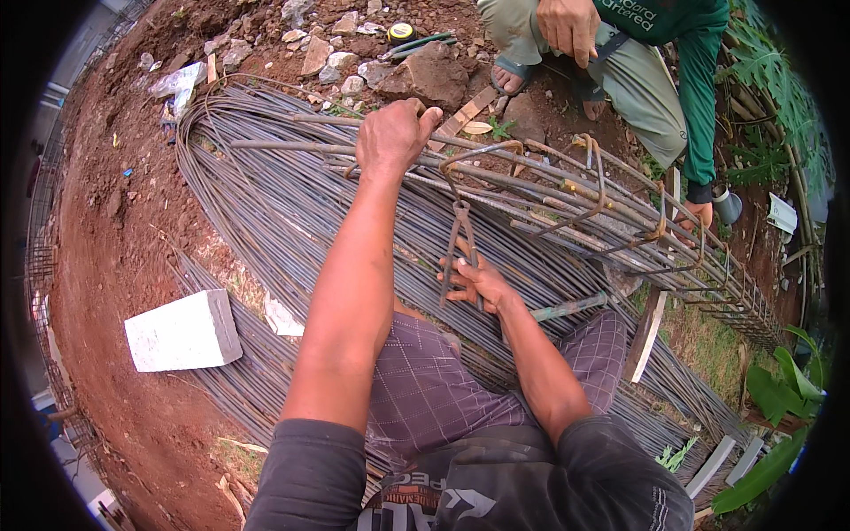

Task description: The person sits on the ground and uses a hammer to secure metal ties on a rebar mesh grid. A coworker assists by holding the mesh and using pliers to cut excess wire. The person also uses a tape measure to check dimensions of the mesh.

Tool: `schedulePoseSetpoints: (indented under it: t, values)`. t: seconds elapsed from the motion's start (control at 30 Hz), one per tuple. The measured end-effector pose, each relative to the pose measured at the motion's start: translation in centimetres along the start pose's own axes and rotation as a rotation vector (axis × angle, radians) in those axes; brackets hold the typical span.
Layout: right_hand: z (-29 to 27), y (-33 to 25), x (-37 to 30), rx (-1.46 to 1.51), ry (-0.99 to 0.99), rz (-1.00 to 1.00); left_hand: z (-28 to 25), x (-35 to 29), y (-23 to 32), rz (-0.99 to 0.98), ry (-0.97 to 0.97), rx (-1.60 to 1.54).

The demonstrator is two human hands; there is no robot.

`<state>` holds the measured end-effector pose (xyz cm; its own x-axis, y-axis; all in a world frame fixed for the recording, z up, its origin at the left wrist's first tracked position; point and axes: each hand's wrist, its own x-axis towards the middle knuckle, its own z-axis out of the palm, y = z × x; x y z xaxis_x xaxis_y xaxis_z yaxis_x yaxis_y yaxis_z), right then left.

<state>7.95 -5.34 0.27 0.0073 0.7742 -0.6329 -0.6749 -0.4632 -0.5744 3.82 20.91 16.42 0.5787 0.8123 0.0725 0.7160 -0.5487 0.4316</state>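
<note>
Currently my R hand (478, 281) is wrapped round the handles of some rusty pincers (461, 214), head pointing away from me, up by the lower part of a stirrup on the rebar cage (580, 192). My L hand (394, 137) is curled closed over the cage's bars, L of that stirrup; can't tell exactly what's pinched in it. Cage runs over a big bundle of thin rods (292, 181), looped back at upper L. Co-worker (651, 102) crouches opp. w/ one hand low at the cage; white block (177, 332) to my L, tape measure (401, 34) up top on the dirt
</note>
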Motion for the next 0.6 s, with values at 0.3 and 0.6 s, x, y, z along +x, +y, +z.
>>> schedulePoseSetpoints:
  t: [0.3, 0.6]
  values:
    - [-3.6, -2.1, 0.0, 0.121, -0.312, 0.053, -0.1, 0.3, 0.1, -0.009, 0.006, 0.008]
    - [-5.4, -3.7, 0.3, 0.16, -0.371, 0.17, 0.4, 0.3, -0.2, -0.022, 0.027, 0.023]
